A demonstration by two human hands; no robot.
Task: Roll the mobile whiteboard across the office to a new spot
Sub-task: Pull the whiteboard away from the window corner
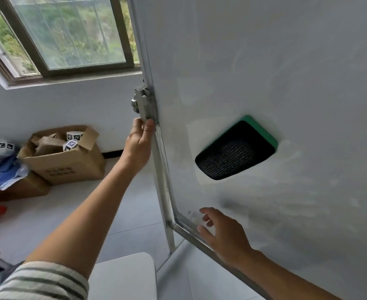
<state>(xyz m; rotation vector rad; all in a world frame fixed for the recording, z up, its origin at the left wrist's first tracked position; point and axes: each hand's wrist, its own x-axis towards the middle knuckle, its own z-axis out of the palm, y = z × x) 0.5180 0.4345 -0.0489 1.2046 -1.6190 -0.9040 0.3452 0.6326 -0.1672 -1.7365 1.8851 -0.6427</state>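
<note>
Whiteboard fills the right side of the head view, its surface smudged grey and its metal frame running down the middle of the shot. Left hand is clamped on the frame's vertical edge, fingers wrapped behind the rail, thumb on the front just below the metal bracket with its round knob. Right hand is at the board's lower left corner with fingers spread wide and gripping nothing; whether the fingertips touch the board face or hover just off it I cannot tell. A black eraser with a green back sticks to the board face, between the two hands and off to the right. The stand's post continues below the corner toward the pale tiled floor. Behind the board's left edge sits a window in a white wall, greenery outside. Below the window, on the floor against the wall, an open cardboard box holds brown paper and small cubes printed with black-and-white markers. Left of it lies a pile of blue and white fabric, something red at the frame's edge. A striped sleeve shows bottom left, and a white rounded surface sits just beside it.
</note>
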